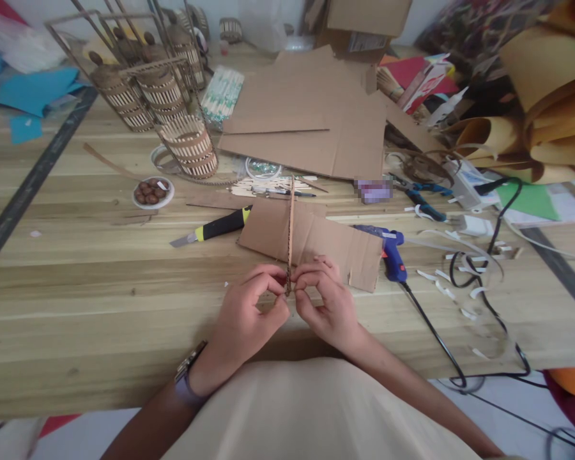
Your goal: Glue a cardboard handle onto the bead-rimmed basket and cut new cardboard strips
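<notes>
My left hand [256,306] and my right hand [326,300] meet in front of my body. Between their fingertips they pinch the near end of a narrow cardboard strip [290,236], seen edge-on and pointing away from me. Beneath and beyond it lies a flat piece of cardboard [333,239]. A black and yellow utility knife [220,225] rests left of that piece, its blade pointing left. On the right lies a blue hot glue gun [393,254], its nozzle over the cardboard's edge.
Several stick-wrapped cylinders [191,150] and tall frames stand at the back left. A small bowl [148,203] of brown balls sits in front. Large cardboard sheets [306,108] cover the middle back. Pliers [425,206], a black cord [434,332] and white scraps lie right.
</notes>
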Tool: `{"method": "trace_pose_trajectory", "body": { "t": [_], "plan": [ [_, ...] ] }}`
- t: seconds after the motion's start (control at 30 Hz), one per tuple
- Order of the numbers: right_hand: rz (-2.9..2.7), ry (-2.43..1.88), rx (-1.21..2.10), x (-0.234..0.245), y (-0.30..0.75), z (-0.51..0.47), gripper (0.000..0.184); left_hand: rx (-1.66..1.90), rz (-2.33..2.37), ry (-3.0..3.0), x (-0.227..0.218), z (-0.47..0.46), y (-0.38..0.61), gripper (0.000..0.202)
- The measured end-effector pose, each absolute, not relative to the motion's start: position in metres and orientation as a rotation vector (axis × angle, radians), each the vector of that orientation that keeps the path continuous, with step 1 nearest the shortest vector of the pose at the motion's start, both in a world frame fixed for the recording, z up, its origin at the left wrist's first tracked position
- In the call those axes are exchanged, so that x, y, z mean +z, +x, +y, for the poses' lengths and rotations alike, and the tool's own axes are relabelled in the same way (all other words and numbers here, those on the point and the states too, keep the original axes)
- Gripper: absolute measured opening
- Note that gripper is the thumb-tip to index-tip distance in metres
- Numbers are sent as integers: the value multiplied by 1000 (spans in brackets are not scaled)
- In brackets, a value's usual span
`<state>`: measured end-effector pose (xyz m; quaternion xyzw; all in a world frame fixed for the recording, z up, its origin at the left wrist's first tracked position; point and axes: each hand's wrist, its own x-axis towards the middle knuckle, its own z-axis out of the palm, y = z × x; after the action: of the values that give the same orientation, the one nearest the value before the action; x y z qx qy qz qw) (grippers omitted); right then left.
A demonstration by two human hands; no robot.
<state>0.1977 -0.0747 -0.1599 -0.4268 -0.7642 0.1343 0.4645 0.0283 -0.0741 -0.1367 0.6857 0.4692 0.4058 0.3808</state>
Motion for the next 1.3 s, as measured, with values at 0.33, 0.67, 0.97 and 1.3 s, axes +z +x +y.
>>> {"method": "trace_pose_trajectory", "body": {
  "t": [0.33, 0.67, 0.97, 1.3],
  "plan": [
    [-1880, -1051, 357, -160, 202, -71, 17, 874, 1195, 1481, -140, -71, 27, 5],
    [-1997, -1121, 80, -165, 197, -76, 17, 692, 1113, 1231, -143, -67, 29, 34],
    [-2019, -1181, 26, -167, 192, -80, 18, 717, 1116, 1068, -152, -69, 34, 31],
    [-1941, -1211, 241, -172, 198, -76, 18, 682, 1141, 995, -153, -71, 35, 31]
  ]
}}
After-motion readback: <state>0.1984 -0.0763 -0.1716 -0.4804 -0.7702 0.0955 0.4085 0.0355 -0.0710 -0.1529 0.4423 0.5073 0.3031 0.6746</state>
